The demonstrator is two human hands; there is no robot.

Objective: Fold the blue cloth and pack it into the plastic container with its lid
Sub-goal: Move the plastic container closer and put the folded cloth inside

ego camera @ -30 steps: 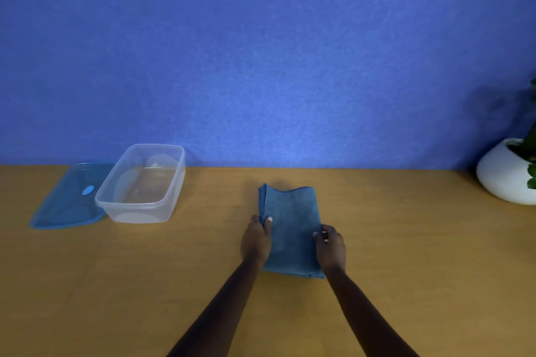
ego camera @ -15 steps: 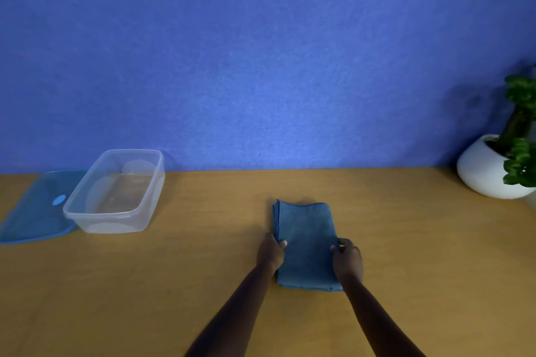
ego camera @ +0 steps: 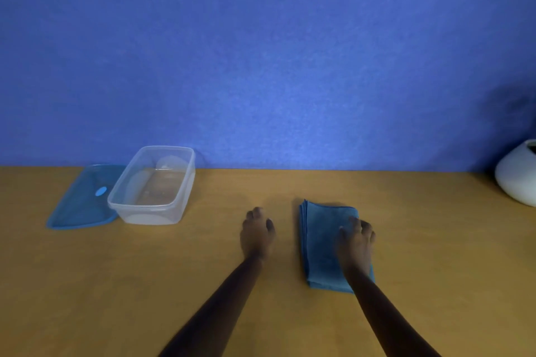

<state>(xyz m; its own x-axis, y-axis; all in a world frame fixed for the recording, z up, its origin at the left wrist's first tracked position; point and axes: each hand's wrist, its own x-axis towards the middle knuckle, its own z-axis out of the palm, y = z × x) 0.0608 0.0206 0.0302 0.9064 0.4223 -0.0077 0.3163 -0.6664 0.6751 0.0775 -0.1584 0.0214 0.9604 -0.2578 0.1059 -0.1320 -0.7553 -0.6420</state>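
Note:
The blue cloth (ego camera: 320,243) lies folded into a narrow rectangle on the wooden table, right of centre. My right hand (ego camera: 357,238) rests on its right half, fingers spread over the fabric, not clearly gripping it. My left hand (ego camera: 257,232) hovers over bare table a short way left of the cloth, fingers loosely curled and holding nothing. The clear plastic container (ego camera: 127,206) stands open at the back left, with nothing inside. Its blue lid (ego camera: 82,203) lies flat just left of it, partly under the container's edge.
A white round pot (ego camera: 517,177) sits at the far right near the blue wall. The wooden table (ego camera: 87,284) stretches across the whole view, and the wall runs along its back edge.
My left hand has come off the cloth's left edge and moved left toward the container. My right hand has slid onto the top of the cloth. The view has swung left.

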